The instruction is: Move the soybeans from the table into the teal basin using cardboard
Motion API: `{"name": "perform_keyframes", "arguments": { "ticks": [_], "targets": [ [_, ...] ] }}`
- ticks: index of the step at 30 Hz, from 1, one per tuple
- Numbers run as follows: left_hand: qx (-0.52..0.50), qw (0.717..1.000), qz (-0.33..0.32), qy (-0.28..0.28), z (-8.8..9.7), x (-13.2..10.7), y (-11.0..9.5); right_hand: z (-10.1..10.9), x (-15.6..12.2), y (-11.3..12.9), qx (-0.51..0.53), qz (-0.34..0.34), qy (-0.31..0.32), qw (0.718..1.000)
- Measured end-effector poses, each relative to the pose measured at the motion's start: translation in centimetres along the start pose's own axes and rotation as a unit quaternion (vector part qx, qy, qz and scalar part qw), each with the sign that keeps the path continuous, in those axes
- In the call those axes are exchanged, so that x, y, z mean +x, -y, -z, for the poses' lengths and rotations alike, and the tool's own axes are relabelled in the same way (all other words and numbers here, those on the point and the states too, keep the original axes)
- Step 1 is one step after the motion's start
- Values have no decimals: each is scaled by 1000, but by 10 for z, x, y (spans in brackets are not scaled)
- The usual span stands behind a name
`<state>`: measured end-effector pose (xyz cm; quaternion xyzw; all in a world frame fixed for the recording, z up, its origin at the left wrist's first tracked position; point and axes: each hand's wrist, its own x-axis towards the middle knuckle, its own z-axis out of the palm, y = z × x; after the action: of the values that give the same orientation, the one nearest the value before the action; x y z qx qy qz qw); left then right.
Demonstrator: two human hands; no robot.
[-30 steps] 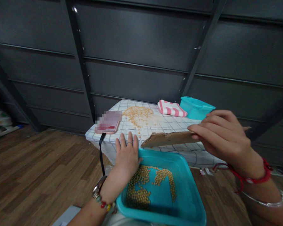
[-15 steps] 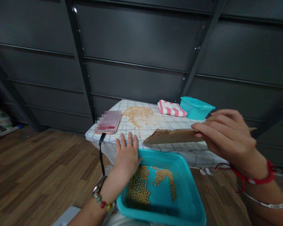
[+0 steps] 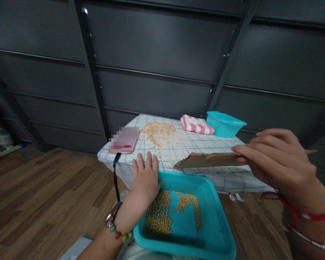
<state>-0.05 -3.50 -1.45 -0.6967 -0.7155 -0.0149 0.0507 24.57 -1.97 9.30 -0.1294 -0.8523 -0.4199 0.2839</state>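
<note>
Right hand [image 3: 281, 169] pinches a cardboard strip [image 3: 208, 160], apparently clear of the table [image 3: 203, 144]; left hand [image 3: 146, 178] lies open against the teal tub [image 3: 220, 227]; reaching the bean pile [image 3: 158, 130] needs it lowered

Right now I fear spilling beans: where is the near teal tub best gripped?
By both side rims, one hand from each side, held level: the tub is wide, shallow, open, with loose beans. The left hand rests at its far left corner.

Brown cardboard piece [image 3: 208, 159] level, just above far rim of teal tray [image 3: 219, 231] holding yellow beans [image 3: 159, 216].
</note>
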Motion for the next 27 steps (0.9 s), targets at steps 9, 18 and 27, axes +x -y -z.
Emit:
{"name": "perform_keyframes", "arguments": {
  "ticks": [9, 18, 27],
  "targets": [
    [10, 1000, 0, -9, -1, 0, 0, -2, 2, 1, 9, -5, -10, 1000],
    [9, 1000, 3, -2, 1, -2, 0, -8, 4, -3, -47, 17, -25, 998],
    [19, 1000, -2, -15, 0, -2, 0, -12, 0, 3, -41, -9, -13, 999]
  ]
}}
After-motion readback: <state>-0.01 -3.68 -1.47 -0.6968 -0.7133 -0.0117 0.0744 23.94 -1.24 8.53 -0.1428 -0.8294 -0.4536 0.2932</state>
